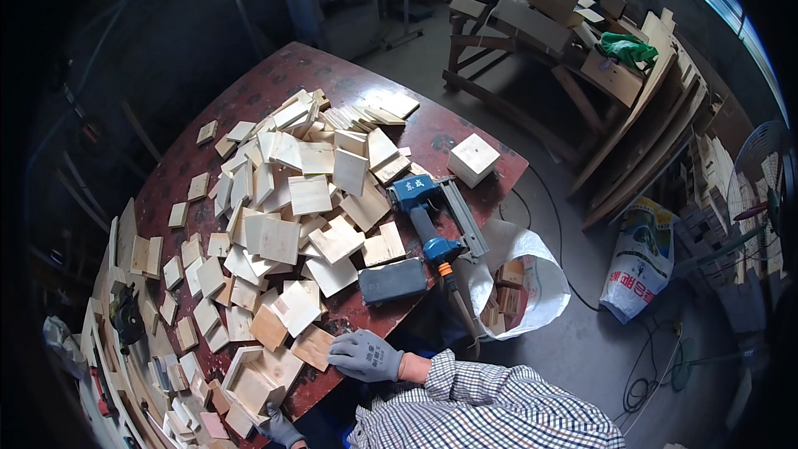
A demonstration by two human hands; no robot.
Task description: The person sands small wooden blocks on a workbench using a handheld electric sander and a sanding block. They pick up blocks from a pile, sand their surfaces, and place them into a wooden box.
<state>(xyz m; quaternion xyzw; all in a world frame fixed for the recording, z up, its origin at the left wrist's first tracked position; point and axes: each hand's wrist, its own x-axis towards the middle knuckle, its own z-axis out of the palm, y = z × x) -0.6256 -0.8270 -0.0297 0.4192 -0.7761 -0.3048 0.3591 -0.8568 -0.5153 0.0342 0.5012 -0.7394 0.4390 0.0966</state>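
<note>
My right hand, in a grey glove, has its fingers closed on the edge of a small square wooden board near the table's front edge. Just left of that board lies an open wooden box made of pale boards. My left hand, gloved alike, grips the box's near corner; its fingers are partly hidden. Beyond both hands spreads a heap of loose pale wood blocks and boards. A blue nail gun rests on the table to the right of the heap, beside a dark grey rectangular block.
The red table carries a wooden cube near its right corner. An air hose hangs from the nail gun over the edge. Beside the table stands a white sack with wood pieces. Cables lie on the floor.
</note>
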